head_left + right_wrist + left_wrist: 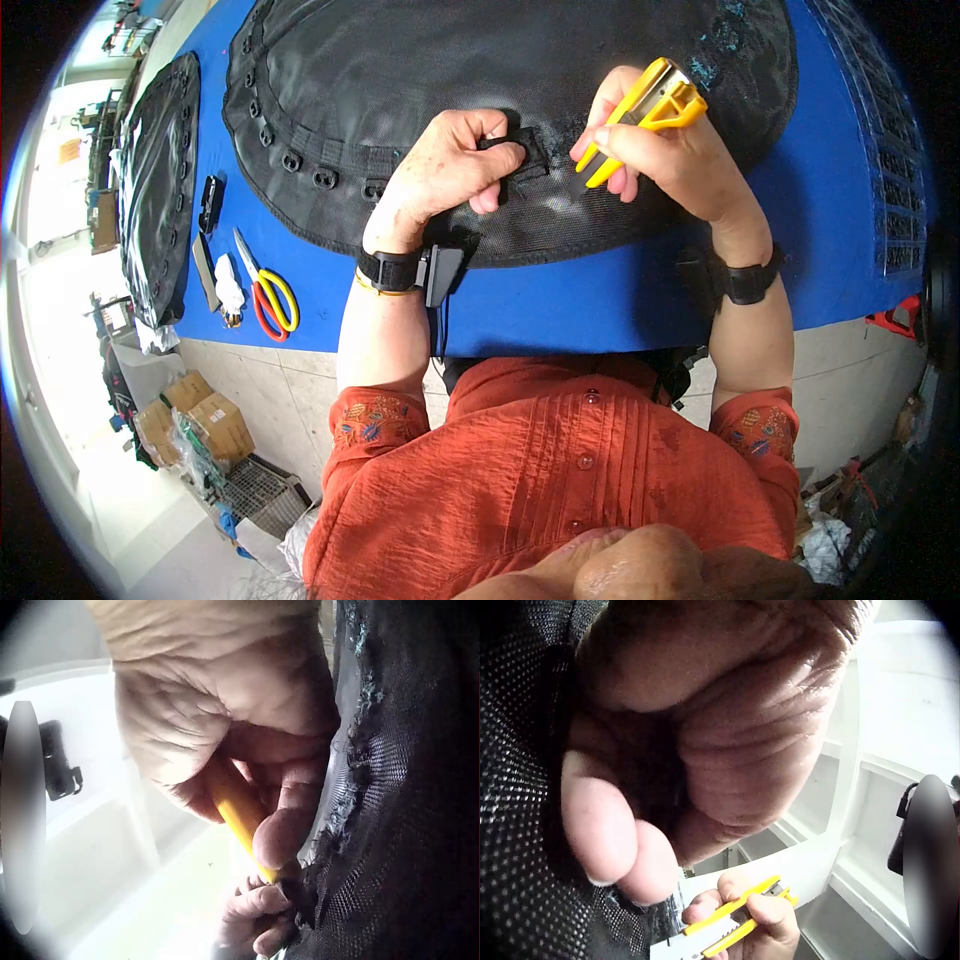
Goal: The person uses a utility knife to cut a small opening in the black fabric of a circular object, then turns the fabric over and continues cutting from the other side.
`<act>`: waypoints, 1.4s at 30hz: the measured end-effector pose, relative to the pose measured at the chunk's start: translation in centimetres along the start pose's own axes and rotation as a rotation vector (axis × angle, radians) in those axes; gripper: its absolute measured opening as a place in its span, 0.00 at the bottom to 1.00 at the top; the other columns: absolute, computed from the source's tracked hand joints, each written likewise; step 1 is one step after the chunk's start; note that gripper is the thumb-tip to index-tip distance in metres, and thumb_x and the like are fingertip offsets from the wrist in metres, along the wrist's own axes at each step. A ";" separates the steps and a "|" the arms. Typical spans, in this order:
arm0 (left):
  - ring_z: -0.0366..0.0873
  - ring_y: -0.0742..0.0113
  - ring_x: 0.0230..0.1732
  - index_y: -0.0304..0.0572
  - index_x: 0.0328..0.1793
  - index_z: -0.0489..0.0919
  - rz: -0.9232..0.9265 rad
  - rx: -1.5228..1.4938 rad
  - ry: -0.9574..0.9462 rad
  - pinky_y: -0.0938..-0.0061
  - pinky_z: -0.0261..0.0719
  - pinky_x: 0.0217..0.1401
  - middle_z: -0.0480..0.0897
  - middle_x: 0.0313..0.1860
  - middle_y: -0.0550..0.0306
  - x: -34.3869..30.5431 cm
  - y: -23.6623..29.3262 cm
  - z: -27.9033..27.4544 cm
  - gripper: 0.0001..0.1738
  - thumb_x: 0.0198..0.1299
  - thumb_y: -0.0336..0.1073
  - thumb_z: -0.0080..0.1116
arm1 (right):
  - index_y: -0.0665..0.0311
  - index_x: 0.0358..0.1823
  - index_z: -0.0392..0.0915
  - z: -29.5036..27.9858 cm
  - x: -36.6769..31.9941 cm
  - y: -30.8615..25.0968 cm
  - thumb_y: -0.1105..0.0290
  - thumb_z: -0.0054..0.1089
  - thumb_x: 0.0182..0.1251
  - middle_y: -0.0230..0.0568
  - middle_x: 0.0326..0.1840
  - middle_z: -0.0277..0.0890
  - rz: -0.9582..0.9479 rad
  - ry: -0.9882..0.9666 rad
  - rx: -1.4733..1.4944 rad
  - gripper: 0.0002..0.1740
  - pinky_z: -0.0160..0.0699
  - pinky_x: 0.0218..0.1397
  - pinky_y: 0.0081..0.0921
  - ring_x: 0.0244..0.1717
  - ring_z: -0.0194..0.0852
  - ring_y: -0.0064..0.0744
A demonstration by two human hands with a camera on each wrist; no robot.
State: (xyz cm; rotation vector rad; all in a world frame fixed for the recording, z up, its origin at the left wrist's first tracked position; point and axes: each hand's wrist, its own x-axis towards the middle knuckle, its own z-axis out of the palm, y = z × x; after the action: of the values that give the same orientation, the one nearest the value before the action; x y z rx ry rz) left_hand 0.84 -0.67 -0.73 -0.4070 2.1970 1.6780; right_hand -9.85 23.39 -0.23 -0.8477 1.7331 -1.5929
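A large black mesh sheet (480,60) with a curved, bound edge covers much of the blue table. Between thumb and curled fingers, my left hand (455,165) pinches a black webbing tab (533,150) on the sheet near its front edge. My right hand (660,150) grips yellow-handled thread snips (632,110), their front end pointing down toward the tab. In the left wrist view the pale metal blade of the snips (739,919) shows beyond the left fingertips. Only one yellow handle shows in the right wrist view, partly hidden by the fingers.
Scissors (272,300) with red and yellow handles lie on the blue table (320,310) at left, beside a small black tool (210,203). Black plastic loops (325,179) line the sheet's edge. Another black panel (160,190) lies far left; blue thread scraps (705,70) sit upper right.
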 end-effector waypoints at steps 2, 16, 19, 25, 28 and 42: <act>0.76 0.80 0.18 0.46 0.30 0.74 -0.007 -0.012 0.016 0.81 0.71 0.22 0.79 0.18 0.65 -0.1 0.1 0.2 0.16 0.73 0.34 0.65 | 0.62 0.46 0.77 0.2 0.1 0.4 0.68 0.59 0.75 0.40 0.39 0.89 -0.036 0.041 0.010 0.06 0.84 0.28 0.21 0.27 0.85 0.22; 0.77 0.76 0.16 0.45 0.32 0.70 0.010 -0.127 0.043 0.80 0.74 0.19 0.81 0.24 0.60 0.1 -0.2 0.1 0.15 0.72 0.27 0.61 | 0.62 0.51 0.77 0.8 0.9 1.5 0.71 0.64 0.79 0.34 0.47 0.86 -0.236 0.130 0.025 0.07 0.86 0.43 0.20 0.40 0.86 0.19; 0.77 0.76 0.17 0.45 0.31 0.69 0.009 -0.126 0.039 0.80 0.74 0.20 0.81 0.23 0.60 0.0 0.0 0.2 0.16 0.71 0.26 0.60 | 0.62 0.52 0.77 1.0 0.9 1.7 0.71 0.64 0.79 0.34 0.49 0.85 -0.243 0.138 0.021 0.07 0.86 0.44 0.21 0.41 0.86 0.20; 0.77 0.76 0.17 0.46 0.30 0.67 0.007 -0.115 0.038 0.79 0.74 0.21 0.79 0.21 0.62 -0.1 0.4 0.2 0.17 0.71 0.26 0.61 | 0.62 0.52 0.76 1.2 0.8 1.6 0.71 0.64 0.79 0.33 0.47 0.84 -0.237 0.122 -0.005 0.07 0.86 0.44 0.22 0.40 0.85 0.21; 0.77 0.76 0.17 0.46 0.29 0.67 0.011 -0.119 0.033 0.79 0.74 0.22 0.78 0.20 0.63 0.0 0.4 0.3 0.17 0.71 0.26 0.61 | 0.62 0.52 0.77 1.2 0.7 1.4 0.70 0.64 0.78 0.33 0.46 0.83 -0.219 0.109 -0.009 0.08 0.86 0.45 0.22 0.41 0.85 0.21; 0.77 0.76 0.17 0.45 0.30 0.69 0.025 -0.131 0.021 0.80 0.73 0.21 0.80 0.23 0.60 0.1 -0.1 0.1 0.16 0.70 0.26 0.60 | 0.64 0.47 0.79 0.5 0.5 0.9 0.68 0.66 0.78 0.32 0.44 0.83 -0.200 0.133 -0.039 0.07 0.86 0.36 0.19 0.36 0.86 0.19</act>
State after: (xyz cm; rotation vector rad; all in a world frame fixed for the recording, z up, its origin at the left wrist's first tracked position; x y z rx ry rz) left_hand 0.84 -0.62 -0.84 -0.4345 2.1218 1.8460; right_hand -9.82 22.71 -1.18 -0.9797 1.8239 -1.7868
